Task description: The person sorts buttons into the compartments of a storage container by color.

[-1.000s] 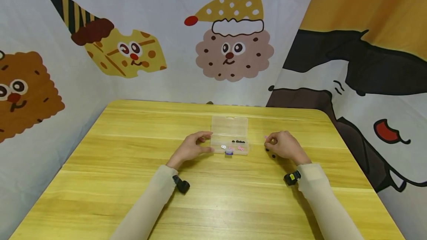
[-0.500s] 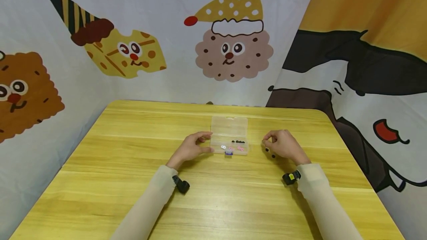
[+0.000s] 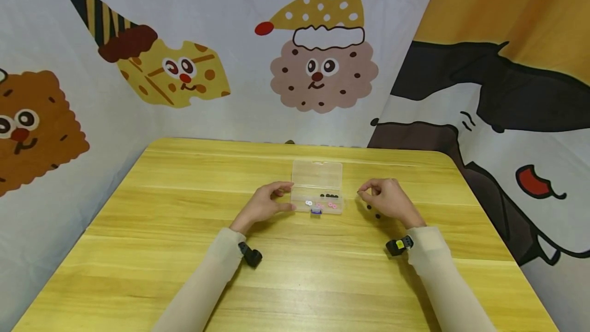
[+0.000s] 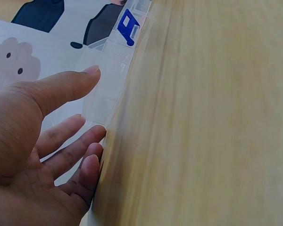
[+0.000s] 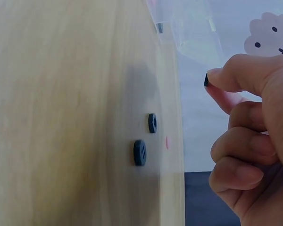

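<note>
A clear plastic box (image 3: 317, 200) with a blue latch (image 3: 315, 211) stands with its lid (image 3: 317, 174) raised. Inside are black buttons (image 3: 329, 196) in a back compartment, and white buttons (image 3: 309, 203) and pink buttons (image 3: 332, 205) in front. My left hand (image 3: 264, 201) rests at the box's left end, thumb extended and fingers relaxed, thumb near its front corner. My right hand (image 3: 389, 199) is raised to the right of the box. Thumb and forefinger pinch a small black button (image 5: 206, 80), seen edge-on in the right wrist view.
Two black buttons (image 5: 139, 152) lie on the wooden table (image 3: 295, 275) below the right hand. A pink piece (image 5: 167, 142) lies just beyond them in the right wrist view. A cartoon-printed cloth (image 3: 198, 127) hangs behind the table.
My right hand has moved a little left toward the box with the pinched black button. The left hand and the box have stayed in place.
</note>
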`<move>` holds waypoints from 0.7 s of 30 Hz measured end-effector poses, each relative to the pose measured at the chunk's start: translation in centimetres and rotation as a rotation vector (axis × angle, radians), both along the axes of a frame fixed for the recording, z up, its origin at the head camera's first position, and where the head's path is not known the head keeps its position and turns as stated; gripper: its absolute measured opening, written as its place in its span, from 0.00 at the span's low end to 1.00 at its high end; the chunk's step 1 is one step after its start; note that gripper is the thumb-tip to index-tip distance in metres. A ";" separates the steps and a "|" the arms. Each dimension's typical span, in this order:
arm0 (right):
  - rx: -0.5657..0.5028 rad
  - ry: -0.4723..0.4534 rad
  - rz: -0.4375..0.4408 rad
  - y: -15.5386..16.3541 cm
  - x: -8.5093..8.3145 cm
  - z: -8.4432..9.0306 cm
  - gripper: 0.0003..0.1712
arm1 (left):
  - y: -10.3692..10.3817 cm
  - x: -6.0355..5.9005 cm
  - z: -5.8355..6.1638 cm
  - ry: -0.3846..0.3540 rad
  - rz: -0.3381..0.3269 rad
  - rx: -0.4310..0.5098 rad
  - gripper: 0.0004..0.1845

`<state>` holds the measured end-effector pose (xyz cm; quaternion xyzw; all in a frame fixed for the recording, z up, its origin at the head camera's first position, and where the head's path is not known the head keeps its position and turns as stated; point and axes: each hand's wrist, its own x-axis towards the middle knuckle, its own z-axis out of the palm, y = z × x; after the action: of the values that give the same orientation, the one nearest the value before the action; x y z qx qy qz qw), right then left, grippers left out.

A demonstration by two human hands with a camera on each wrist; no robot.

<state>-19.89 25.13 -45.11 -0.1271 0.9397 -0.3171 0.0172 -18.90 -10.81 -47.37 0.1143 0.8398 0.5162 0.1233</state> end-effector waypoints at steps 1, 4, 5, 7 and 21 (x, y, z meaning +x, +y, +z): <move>-0.008 0.002 0.000 -0.1 0.0 0.1 0.08 | 0.0 0.0 0.0 0.000 -0.001 0.000 0.34; -0.042 -0.001 -0.001 -0.4 0.1 0.3 0.08 | 0.0 0.0 0.0 0.000 -0.003 0.003 0.34; -0.054 -0.004 -0.001 -0.6 0.1 0.4 0.08 | -0.1 0.0 -0.1 -0.002 -0.004 0.003 0.34; -0.074 -0.007 -0.001 -0.8 0.1 0.4 0.08 | -0.1 0.0 -0.1 -0.004 -0.005 0.005 0.34; -0.143 0.014 0.031 -2.9 -0.3 -0.1 0.06 | -0.1 -0.2 -0.3 -0.008 0.003 0.000 0.34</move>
<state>-20.24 22.25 -45.19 -0.1449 0.9126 -0.3822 0.0063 -19.10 -10.87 -47.68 0.1112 0.8394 0.5169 0.1257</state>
